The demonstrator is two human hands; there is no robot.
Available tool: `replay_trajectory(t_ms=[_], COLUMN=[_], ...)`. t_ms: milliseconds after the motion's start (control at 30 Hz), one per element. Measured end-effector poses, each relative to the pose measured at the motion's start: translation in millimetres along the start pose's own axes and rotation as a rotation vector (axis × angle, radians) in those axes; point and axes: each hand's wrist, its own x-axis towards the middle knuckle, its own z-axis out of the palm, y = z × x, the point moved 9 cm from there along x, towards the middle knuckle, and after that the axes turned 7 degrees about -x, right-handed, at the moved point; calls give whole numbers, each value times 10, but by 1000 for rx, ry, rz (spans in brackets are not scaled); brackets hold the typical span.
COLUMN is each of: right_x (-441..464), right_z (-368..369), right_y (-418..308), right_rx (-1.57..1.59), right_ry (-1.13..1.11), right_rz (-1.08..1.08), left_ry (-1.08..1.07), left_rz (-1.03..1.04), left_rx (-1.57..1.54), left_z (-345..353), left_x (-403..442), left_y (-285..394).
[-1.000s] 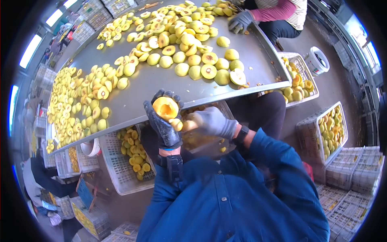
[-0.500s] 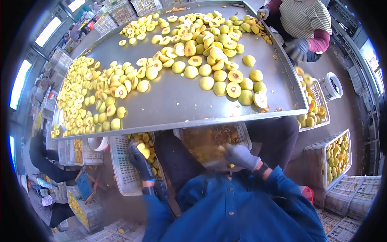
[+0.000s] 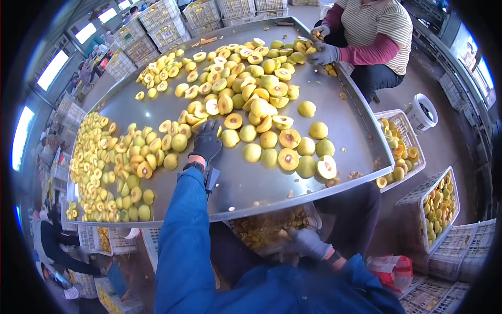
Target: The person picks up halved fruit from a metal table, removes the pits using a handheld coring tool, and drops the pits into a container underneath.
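Observation:
Halved yellow-green peaches (image 3: 264, 107) lie in heaps across a metal table (image 3: 172, 194), several with the brown pit showing. My left hand (image 3: 208, 141), in a dark glove, stretches over the table, its fingers out against peach halves at the near edge of the middle heap. Below the table edge, my right hand (image 3: 309, 244), in a grey glove, is closed. A small tan tip sticks out at its fingers, too blurred to name. Beneath that hand, between my knees, a crate (image 3: 317, 213) holds brownish pits and scraps.
Across the table's far right corner, a co-worker's gloved hands (image 3: 325, 53) handle fruit. Right of the table stand a crate of peach halves (image 3: 400, 157), a white bucket (image 3: 421, 116) and another filled crate (image 3: 440, 206). A red-white bag (image 3: 392, 272) lies by my right side. Stacked crates (image 3: 159, 18) line the back.
My left hand has gone from above the left crate, where it held peach halves, up to the heap on the table. The co-worker's lowered hand has returned to the table corner.

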Motion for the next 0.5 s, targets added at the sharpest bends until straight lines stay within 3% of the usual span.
replay_trajectory(t_ms=[200,233,300,333,367,400,433,500], right_x=[-1,-20,-62,-106,-158,-211,-205,-235], right_z=[-120,-155,-248,-359,-458,-564,-660,-986], right_y=[-115,-155,-239,-312,-377,-438,-577,-754], right_rx=[22,30,23,93,163,235,54,171], right_ry=[54,34,18,125,232,334,324,418], right_rz=[-11,-6,30,-32,-94,-156,-230,-151], left_ry=[43,244,174,138,115,167,219,305], left_rz=[-112,-29,-72,-97,-284,-234,-182,-62], left_rx=[-117,-107,-355,-478,-1053,-1166,-1278,-1247], left_z=[91,-75,-130,-178,-112,-138,-206,-403], left_x=[-497,-722,-1010,-1147,-1295,-1471,-1674,-2002], left_y=[-164,-28,60,124,79,123,199,468])
